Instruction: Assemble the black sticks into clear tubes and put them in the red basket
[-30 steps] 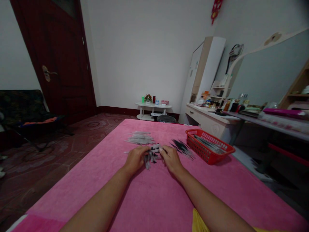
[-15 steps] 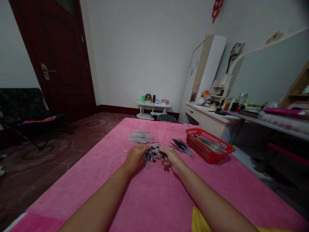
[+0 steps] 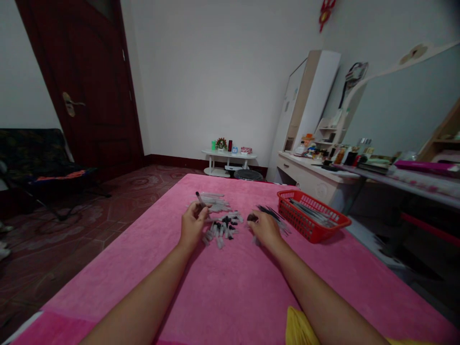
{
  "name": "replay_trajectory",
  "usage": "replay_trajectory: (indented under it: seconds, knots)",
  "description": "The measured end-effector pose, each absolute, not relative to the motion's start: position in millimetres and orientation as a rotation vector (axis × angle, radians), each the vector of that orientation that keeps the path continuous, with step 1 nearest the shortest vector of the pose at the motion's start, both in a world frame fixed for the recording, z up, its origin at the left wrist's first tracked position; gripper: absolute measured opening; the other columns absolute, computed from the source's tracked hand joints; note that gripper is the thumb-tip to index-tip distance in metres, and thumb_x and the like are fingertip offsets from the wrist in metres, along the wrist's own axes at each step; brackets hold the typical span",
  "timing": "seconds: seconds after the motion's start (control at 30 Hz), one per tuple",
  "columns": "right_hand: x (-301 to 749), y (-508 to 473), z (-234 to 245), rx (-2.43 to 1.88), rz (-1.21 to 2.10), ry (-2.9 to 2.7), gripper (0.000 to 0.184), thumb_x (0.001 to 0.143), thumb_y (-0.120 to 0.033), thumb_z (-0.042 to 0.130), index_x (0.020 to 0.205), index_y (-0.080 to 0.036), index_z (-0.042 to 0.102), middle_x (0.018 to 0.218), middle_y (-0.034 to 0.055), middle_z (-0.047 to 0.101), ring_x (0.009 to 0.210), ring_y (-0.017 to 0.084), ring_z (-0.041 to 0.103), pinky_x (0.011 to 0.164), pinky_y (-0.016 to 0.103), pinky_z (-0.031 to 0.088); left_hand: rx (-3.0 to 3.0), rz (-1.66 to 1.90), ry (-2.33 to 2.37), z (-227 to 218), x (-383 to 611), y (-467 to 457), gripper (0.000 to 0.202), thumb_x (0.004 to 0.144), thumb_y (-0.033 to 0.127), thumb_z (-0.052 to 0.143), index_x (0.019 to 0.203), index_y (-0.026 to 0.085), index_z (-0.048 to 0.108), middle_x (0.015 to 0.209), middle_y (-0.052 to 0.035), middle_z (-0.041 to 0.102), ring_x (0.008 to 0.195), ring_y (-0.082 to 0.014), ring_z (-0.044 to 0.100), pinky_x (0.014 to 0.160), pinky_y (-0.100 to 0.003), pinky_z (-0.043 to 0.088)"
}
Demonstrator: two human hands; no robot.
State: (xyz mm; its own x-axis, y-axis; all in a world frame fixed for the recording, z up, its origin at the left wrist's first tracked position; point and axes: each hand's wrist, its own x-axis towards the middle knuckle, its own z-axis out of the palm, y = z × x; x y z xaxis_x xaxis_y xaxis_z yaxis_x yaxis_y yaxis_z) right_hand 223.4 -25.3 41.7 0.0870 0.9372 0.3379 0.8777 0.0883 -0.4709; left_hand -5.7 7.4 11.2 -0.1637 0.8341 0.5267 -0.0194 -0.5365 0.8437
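Note:
My left hand [image 3: 191,224] is closed round a pen [image 3: 200,200] whose dark tip sticks up above the fingers. My right hand [image 3: 265,227] is curled round a small dark piece, maybe a pen cap [image 3: 252,218]. Between the hands lies a heap of pen caps [image 3: 223,228], black and clear, on the pink cloth [image 3: 230,292]. A pile of clear pen barrels [image 3: 212,201] lies just beyond my left hand. A fan of black refills [image 3: 270,215] lies right behind my right hand.
A red plastic basket [image 3: 312,215] with pens in it stands at the right edge of the cloth. To the right are a white dresser [image 3: 312,178] with bottles and a mirror. A low white table [image 3: 228,161], a dark door [image 3: 86,86] and a dark chair [image 3: 39,165] lie farther off.
Both hands were together on the heap of caps. They have drawn apart: the left one lifted a pen up and leftward, the right one moved right with a small dark piece.

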Motion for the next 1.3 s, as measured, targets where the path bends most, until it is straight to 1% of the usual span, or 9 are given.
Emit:
replay_trajectory:
  seconds: [0.13, 0.27, 0.47, 0.67, 0.8, 0.9, 1.07, 1.23, 1.3]
  knots:
    - [223.4, -28.1, 44.3, -1.824, 0.182, -1.932, 0.014, 0.07, -0.016, 0.061, 0.077, -0.022, 0.071, 0.078, 0.0012, 0.071, 0.072, 0.014, 0.063, 0.058, 0.022, 0.034, 1.261, 1.791, 0.963, 7.2, -5.7, 12.7, 0.031, 0.069, 0.038, 0.071, 0.087, 0.014, 0.063, 0.083, -0.0046, 0.067, 0.069, -0.0146, 0.063, 0.062, -0.025, 0.052]
    - [208.5, -32.9, 35.4, -1.726, 0.188, -2.075, 0.013, 0.07, -0.024, 0.065, 0.082, -0.024, 0.071, 0.081, 0.0003, 0.071, 0.076, 0.016, 0.063, 0.059, 0.023, 0.034, 1.08, 1.729, 0.901, 6.2, -4.6, 12.2, 0.041, 0.063, 0.043, 0.076, 0.086, 0.013, 0.061, 0.077, -0.0023, 0.066, 0.058, -0.0124, 0.062, 0.055, -0.024, 0.052]
    - [184.3, -40.7, 22.9, -1.649, 0.082, -2.156, 0.035, 0.07, -0.035, 0.072, 0.103, -0.025, 0.066, 0.099, 0.0017, 0.07, 0.089, 0.019, 0.063, 0.068, 0.025, 0.037, 0.987, 1.691, 0.765, 4.3, -1.6, 12.4, 0.041, 0.063, 0.041, 0.078, 0.085, 0.012, 0.059, 0.075, -0.0015, 0.065, 0.06, -0.0121, 0.064, 0.059, -0.024, 0.054]
    - [185.2, -40.0, 20.2, -1.746, 0.044, -2.151, 0.018, 0.079, -0.028, 0.061, 0.096, -0.024, 0.067, 0.098, 0.0038, 0.07, 0.093, 0.021, 0.063, 0.07, 0.026, 0.037, 0.919, 1.641, 0.759, 5.9, 1.1, 10.0, 0.044, 0.06, 0.04, 0.08, 0.084, 0.013, 0.057, 0.072, -0.0013, 0.065, 0.058, -0.0118, 0.064, 0.057, -0.022, 0.053]
    - [193.2, -40.0, 24.2, -1.85, -0.047, -2.065, 0.021, 0.081, -0.018, 0.055, 0.098, -0.022, 0.067, 0.097, 0.0065, 0.069, 0.094, 0.022, 0.062, 0.072, 0.027, 0.038, 0.909, 1.629, 0.762, 6.3, 2.0, 8.6, 0.045, 0.058, 0.041, 0.081, 0.085, 0.013, 0.057, 0.072, -0.0026, 0.066, 0.057, -0.0125, 0.065, 0.057, -0.023, 0.053]
    - [193.4, -43.3, 29.6, -1.767, -0.11, -2.048, 0.021, 0.082, -0.017, 0.054, 0.098, -0.021, 0.066, 0.099, 0.0064, 0.066, 0.094, 0.02, 0.06, 0.073, 0.027, 0.038, 0.906, 1.622, 0.78, 5.4, 1.8, 9.3, 0.047, 0.057, 0.042, 0.081, 0.085, 0.013, 0.057, 0.072, -0.0031, 0.067, 0.057, -0.0133, 0.065, 0.057, -0.024, 0.053]
    - [176.0, -54.2, 34.2, -1.435, 0.024, -2.277, 0.018, 0.084, -0.026, 0.058, 0.1, -0.025, 0.066, 0.098, 0.0019, 0.063, 0.091, 0.016, 0.059, 0.073, 0.024, 0.038, 0.901, 1.625, 0.768, 3.1, 1.0, 11.7, 0.046, 0.059, 0.042, 0.08, 0.086, 0.013, 0.058, 0.074, -0.0029, 0.066, 0.059, -0.0134, 0.065, 0.059, -0.024, 0.053]
    - [163.2, -61.8, 31.8, -1.417, 0.044, -2.377, 0.041, 0.077, -0.039, 0.068, 0.116, -0.028, 0.06, 0.104, 0.0028, 0.061, 0.09, 0.018, 0.058, 0.072, 0.027, 0.038, 0.908, 1.633, 0.751, 2.3, 0.9, 11.4, 0.044, 0.06, 0.042, 0.08, 0.085, 0.013, 0.058, 0.072, -0.0014, 0.065, 0.06, -0.0122, 0.065, 0.06, -0.023, 0.053]
    - [162.7, -62.0, 30.5, -1.427, 0.046, -2.399, 0.042, 0.076, -0.04, 0.069, 0.116, -0.028, 0.06, 0.105, 0.0036, 0.06, 0.091, 0.019, 0.058, 0.072, 0.027, 0.038, 0.905, 1.621, 0.754, 2.7, 1.1, 10.2, 0.044, 0.061, 0.043, 0.08, 0.086, 0.013, 0.058, 0.072, -0.0011, 0.065, 0.059, -0.0122, 0.065, 0.06, -0.023, 0.053]
